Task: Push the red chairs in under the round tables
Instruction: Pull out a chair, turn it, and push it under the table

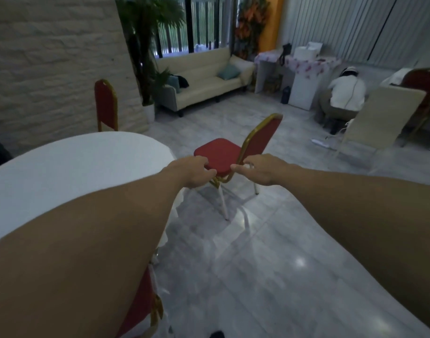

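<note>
The left hand (193,173) covers the near left corner of the red chair (220,154), and whether its fingers actually touch the seat edge cannot be told; the same holds for the right hand (258,170) at the near right corner. Both hands are softened by motion blur. The round table (75,167) runs off the left edge, and the left forearm hides its near side. A second red chair (106,106) beyond the table shows only its backrest. A third red chair (138,308) at the bottom is mostly hidden behind the forearm
</note>
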Demonstrator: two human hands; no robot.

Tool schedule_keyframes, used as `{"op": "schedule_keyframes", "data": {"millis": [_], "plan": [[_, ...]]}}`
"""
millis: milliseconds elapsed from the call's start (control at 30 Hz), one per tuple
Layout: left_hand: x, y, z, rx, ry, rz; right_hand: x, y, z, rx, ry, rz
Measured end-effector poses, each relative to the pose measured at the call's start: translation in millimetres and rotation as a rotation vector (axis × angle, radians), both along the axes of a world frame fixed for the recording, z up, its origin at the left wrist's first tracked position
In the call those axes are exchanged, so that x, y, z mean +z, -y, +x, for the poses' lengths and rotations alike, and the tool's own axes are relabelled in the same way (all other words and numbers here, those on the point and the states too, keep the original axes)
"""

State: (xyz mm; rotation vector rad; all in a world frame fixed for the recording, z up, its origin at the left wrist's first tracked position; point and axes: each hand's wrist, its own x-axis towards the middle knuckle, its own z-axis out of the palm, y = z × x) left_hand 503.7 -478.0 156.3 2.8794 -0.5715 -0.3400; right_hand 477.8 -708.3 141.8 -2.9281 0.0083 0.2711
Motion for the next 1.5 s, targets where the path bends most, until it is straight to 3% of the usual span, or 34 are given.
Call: {"op": "schedule_keyframes", "data": {"millis": [533, 1067, 1500], "plan": [[6.6, 141.8, 198.8, -0.077, 0.044, 0.031, 21.2, 131.0, 148.1, -0.139, 0.052, 0.047], [-1.9, 310.9, 321.6, 0.04, 0.034, 0.003, 13.7, 314.9, 293.5, -0.035, 0.028, 0.025], [-34.8, 379.1, 423.1, 0.115, -0.063, 0.026, -21.1, 408.2, 418.2, 0.114, 0.017, 0.125]]}}
